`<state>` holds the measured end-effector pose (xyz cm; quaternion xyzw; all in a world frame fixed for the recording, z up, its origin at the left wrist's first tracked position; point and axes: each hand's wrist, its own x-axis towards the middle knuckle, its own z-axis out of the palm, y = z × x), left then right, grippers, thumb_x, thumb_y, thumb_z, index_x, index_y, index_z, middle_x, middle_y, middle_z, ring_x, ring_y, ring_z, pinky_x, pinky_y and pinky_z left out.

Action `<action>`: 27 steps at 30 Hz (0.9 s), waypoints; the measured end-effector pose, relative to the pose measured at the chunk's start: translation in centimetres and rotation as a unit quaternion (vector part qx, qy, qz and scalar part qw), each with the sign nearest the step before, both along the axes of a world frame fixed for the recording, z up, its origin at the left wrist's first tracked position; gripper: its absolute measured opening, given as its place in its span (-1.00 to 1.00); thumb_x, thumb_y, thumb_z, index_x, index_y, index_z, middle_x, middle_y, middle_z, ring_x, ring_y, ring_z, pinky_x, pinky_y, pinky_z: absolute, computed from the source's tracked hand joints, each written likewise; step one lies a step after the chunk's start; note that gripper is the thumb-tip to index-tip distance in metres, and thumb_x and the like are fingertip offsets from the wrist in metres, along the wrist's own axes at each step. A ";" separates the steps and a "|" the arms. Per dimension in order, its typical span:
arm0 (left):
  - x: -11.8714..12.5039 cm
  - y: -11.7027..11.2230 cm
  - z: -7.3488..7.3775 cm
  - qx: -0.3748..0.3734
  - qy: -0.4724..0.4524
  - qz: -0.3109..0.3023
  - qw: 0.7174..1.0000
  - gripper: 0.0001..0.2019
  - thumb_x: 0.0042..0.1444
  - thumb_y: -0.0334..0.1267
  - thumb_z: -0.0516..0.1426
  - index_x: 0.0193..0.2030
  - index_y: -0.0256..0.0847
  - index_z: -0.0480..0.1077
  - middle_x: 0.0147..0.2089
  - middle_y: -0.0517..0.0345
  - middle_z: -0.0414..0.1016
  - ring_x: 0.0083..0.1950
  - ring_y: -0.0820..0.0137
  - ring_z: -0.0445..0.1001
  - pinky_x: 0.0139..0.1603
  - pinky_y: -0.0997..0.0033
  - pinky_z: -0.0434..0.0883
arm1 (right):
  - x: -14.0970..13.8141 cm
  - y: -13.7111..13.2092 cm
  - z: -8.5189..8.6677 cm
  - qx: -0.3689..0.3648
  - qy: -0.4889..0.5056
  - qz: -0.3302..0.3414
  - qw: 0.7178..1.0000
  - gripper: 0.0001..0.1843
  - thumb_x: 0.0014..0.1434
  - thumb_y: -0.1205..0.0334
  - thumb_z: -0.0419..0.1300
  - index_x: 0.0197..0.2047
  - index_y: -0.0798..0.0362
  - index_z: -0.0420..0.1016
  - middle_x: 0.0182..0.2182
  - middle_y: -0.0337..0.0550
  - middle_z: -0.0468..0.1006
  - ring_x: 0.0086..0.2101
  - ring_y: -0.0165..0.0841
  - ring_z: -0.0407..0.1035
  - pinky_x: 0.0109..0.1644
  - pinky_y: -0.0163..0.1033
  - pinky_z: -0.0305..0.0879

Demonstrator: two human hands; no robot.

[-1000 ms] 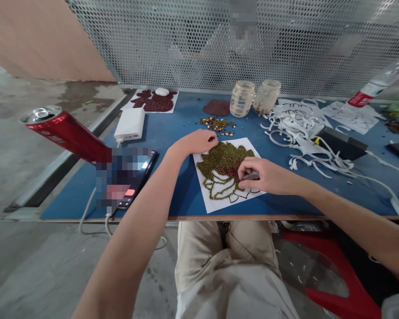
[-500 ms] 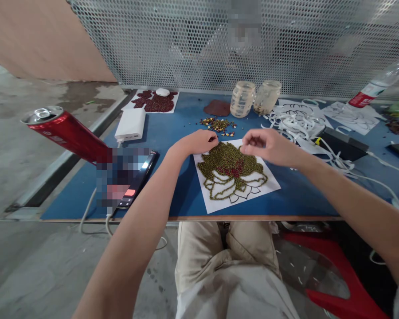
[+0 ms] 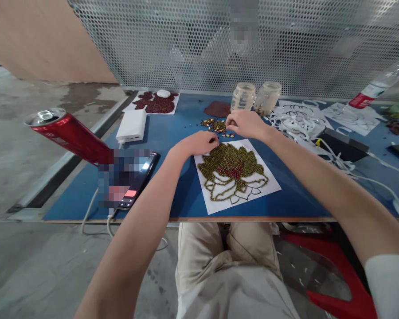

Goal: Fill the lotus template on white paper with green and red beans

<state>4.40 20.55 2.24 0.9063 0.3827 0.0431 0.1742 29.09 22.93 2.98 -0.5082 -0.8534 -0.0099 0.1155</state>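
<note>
A white paper (image 3: 271,184) with a flower picture (image 3: 231,161) lies in front of me. Green beans fill its upper petals, red beans its centre, and some lower petals are only outlined. My left hand (image 3: 201,144) rests at the paper's upper left edge, its fingers curled together; whatever they may hold is hidden. Beyond the paper is a loose pile of mixed beans and kernels (image 3: 216,125). My right hand (image 3: 246,124) is at the right side of this pile, thumb and fingers pinched together. Anything between those fingertips is too small to make out.
Two clear jars (image 3: 267,97) stand behind the pile, near a mesh panel (image 3: 186,48). On the left are a red can (image 3: 69,133), a white power bank (image 3: 132,125) and a phone (image 3: 139,177). Paper strips (image 3: 295,122), cables and a bottle (image 3: 372,88) occupy the right.
My right hand has moved from the picture's upper right, away from me and leftward, to the bean pile. My left hand has stayed at the paper's upper left edge.
</note>
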 end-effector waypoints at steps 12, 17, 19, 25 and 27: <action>0.0 0.1 -0.2 0.010 -0.001 -0.007 1.000 -0.67 0.41 -0.17 0.01 -0.08 -0.17 0.61 -0.05 -0.03 0.74 -0.12 0.23 0.57 -0.08 0.24 0.37 | -2.0 1.4 0.0 -0.022 -0.074 0.022 0.997 -0.83 0.29 0.27 0.27 -0.21 0.05 0.74 -0.27 -0.02 0.65 -0.22 -0.19 0.45 -0.15 -0.07 0.20; -0.1 0.4 -0.4 0.017 -0.001 -0.013 1.000 -0.68 0.41 -0.17 0.01 -0.09 -0.16 0.60 -0.08 -0.02 0.74 -0.15 0.24 0.56 -0.11 0.24 0.35 | -2.6 2.1 0.1 -0.111 -0.055 0.007 0.992 -0.90 0.21 0.25 0.36 -0.33 0.01 0.70 -0.49 -0.10 0.51 -0.36 -0.22 0.39 -0.16 -0.06 0.22; -0.1 0.5 -0.5 0.012 -0.005 -0.013 1.000 -0.68 0.41 -0.15 0.02 -0.09 -0.16 0.60 -0.05 -0.02 0.74 -0.13 0.24 0.57 -0.11 0.24 0.35 | -2.7 2.0 0.3 -0.116 -0.043 0.004 0.992 -0.90 0.22 0.26 0.34 -0.31 0.03 0.70 -0.48 -0.11 0.50 -0.37 -0.24 0.37 -0.15 -0.04 0.24; -0.1 0.0 0.0 0.001 -0.011 -0.006 1.000 -0.72 0.39 -0.15 0.03 -0.16 -0.15 0.56 -0.18 -0.01 0.68 -0.22 0.25 0.52 -0.13 0.22 0.33 | -1.2 -0.6 1.9 -0.004 0.093 0.017 0.996 -0.89 0.25 0.28 0.22 -0.22 0.07 0.60 -0.22 0.05 0.61 -0.22 -0.19 0.40 -0.04 -0.03 0.29; -0.1 -0.1 0.0 0.000 -0.008 -0.003 1.000 -0.72 0.39 -0.13 0.02 -0.19 -0.14 0.53 -0.26 0.02 0.63 -0.27 0.26 0.49 -0.18 0.21 0.30 | -0.3 -3.1 2.4 -0.015 0.111 0.057 0.992 -0.92 0.26 0.26 0.23 -0.23 0.04 0.55 -0.21 0.00 0.60 -0.20 -0.19 0.40 -0.04 -0.05 0.29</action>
